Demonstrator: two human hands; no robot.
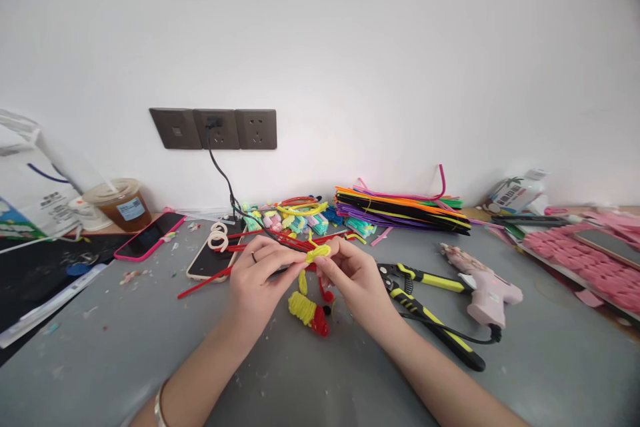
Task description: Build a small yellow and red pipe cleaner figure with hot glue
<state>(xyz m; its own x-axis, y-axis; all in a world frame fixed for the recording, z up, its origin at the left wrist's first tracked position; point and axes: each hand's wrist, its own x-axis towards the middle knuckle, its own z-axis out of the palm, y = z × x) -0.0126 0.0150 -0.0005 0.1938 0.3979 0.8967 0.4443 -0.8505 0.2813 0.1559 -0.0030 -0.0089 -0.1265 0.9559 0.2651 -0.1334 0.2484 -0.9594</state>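
**Q:** What is held at the centre?
**A:** A yellow pipe cleaner [318,253], bent and partly twisted. It is held just above the grey tabletop [300,380] in the near middle of the scene, and one end hangs down between the two hands.

**Q:** How do the hands grip it?
**A:** The left hand [260,277] pinches its left end, with the fingers [287,257] closed tight on the strand. A ring shows on one finger and a bracelet [159,407] on the wrist. The right hand [353,277] pinches the right end, its fingers [333,255] likewise drawn narrow around the yellow strand. The two hands nearly touch.

**Q:** What lies directly below?
**A:** A coiled yellow-and-red piece [309,312] rests on the tabletop, just nearer than the hands.

**Q:** And farther out?
**A:** To the right, yellow-and-black pliers [425,300] lie beside a pink glue gun [483,287]. To the left, red pipe cleaners [203,282] cross a phone [210,260] lying face up. A second phone in a pink case [149,235] lies farther left. Far and right of centre, a stack of straight pipe cleaners [400,208] in many colours lies against the wall. A black cable [225,180] runs down from a wall socket [215,128] to the tabletop.
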